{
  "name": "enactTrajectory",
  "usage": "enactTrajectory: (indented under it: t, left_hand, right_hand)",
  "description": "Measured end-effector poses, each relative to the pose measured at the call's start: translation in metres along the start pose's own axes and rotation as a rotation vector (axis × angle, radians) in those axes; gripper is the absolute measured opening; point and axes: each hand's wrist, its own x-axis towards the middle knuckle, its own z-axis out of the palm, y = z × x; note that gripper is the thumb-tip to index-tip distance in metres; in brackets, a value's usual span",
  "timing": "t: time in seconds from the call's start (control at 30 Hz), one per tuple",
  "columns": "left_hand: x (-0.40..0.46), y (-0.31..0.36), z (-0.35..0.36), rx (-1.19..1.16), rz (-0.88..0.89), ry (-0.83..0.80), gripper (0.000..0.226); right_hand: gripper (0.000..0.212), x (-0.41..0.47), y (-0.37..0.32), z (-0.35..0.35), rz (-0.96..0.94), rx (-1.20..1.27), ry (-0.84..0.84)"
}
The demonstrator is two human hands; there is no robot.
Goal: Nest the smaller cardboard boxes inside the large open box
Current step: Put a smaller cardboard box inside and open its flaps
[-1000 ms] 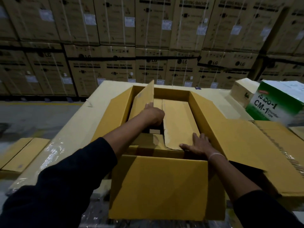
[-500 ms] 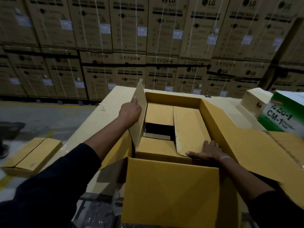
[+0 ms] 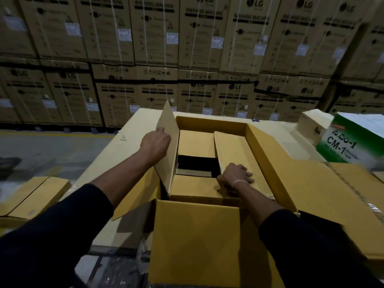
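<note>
A large open cardboard box (image 3: 195, 246) stands before me with its outer flaps spread, the right one (image 3: 301, 194) lying wide. A smaller box (image 3: 193, 187) sits nested inside it, and a dark gap (image 3: 197, 163) shows between its flaps. My left hand (image 3: 154, 141) grips the smaller box's left flap (image 3: 169, 129), which stands upright. My right hand (image 3: 235, 176) rests on the folded-down right flap (image 3: 232, 148), near that flap's inner edge.
A green and white tape carton (image 3: 349, 142) and a small plain box (image 3: 311, 125) sit at the right. Flat cartons (image 3: 31, 196) lie low on the left. Stacked washing machine cartons (image 3: 187, 48) wall off the back. The box stands on a wrapped cardboard surface (image 3: 126, 146).
My left hand has lifted the inner box's left flap from inside the box to upright. My right hand has slid toward the right flap's inner edge.
</note>
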Motion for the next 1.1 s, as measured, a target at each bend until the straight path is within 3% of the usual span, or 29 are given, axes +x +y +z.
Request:
enactTrajectory:
  t: [0.1,0.2,0.33,0.4,0.53,0.77,0.93,1.1]
  left_hand:
    - [0.000,-0.005,-0.001,-0.038,0.019,-0.019,0.039]
    - [0.000,-0.007,0.000,0.014,0.045,-0.041,0.043]
    - [0.002,0.001,0.005,0.174,0.003,-0.089,0.045]
    - [0.005,0.012,0.008,0.312,-0.007,-0.095,0.044]
    - [0.014,0.033,0.011,0.385,-0.044,-0.151,0.044]
    - [0.025,0.047,0.027,0.471,-0.079,-0.228,0.050]
    - [0.034,0.056,0.055,0.503,-0.049,-0.245,0.058]
    - [0.062,0.065,0.078,0.399,-0.041,-0.154,0.062]
  right_hand:
    - [0.019,-0.005,0.002,-0.033,-0.174,0.030,0.139]
    - [0.008,-0.003,0.012,-0.083,-0.216,0.000,0.236]
    - [0.009,0.008,0.048,-0.130,-0.148,-0.051,0.347]
    - [0.015,0.016,0.072,-0.134,-0.121,-0.105,0.410]
    - [0.052,0.027,0.109,-0.127,-0.072,-0.242,0.506]
    - [0.058,0.024,0.118,-0.110,-0.023,-0.929,0.419]
    - [0.069,0.023,0.109,-0.089,-0.044,-1.032,0.372]
    - [0.087,0.037,0.109,-0.076,-0.099,-1.045,0.355]
